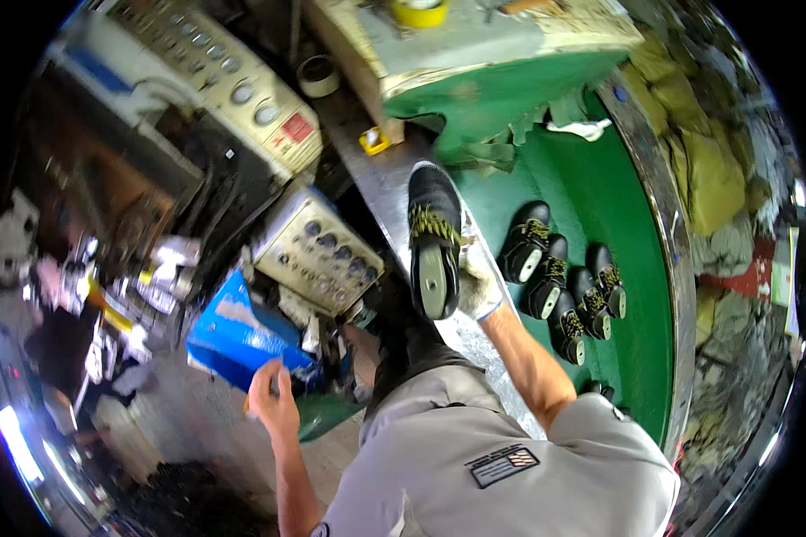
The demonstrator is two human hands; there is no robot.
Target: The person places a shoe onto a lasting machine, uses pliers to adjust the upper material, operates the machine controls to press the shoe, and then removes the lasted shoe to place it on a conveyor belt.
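Observation:
A black shoe [433, 197] with yellow-and-black laces and a pale last [433, 282] inside is in front of me, over the narrow metal ledge. My right hand [480, 288], in a whitish glove, grips its right side near the heel; some of the fingers are hidden behind the shoe. Bare and away from the shoe, my left hand [276, 401] is beside the blue box at lower left. Its fingers are curled, and a small orange spot shows at its edge. What it holds, if anything, I cannot make out.
Several similar lasted shoes [571, 277] stand on the green tray [636, 358] to the right. A control box with knobs [318, 251] and a blue metal box [242, 336] are at left. A gauge panel [242, 94] is beyond. A green-sided bench [510, 98] stands ahead, with sacks [712, 170] far right.

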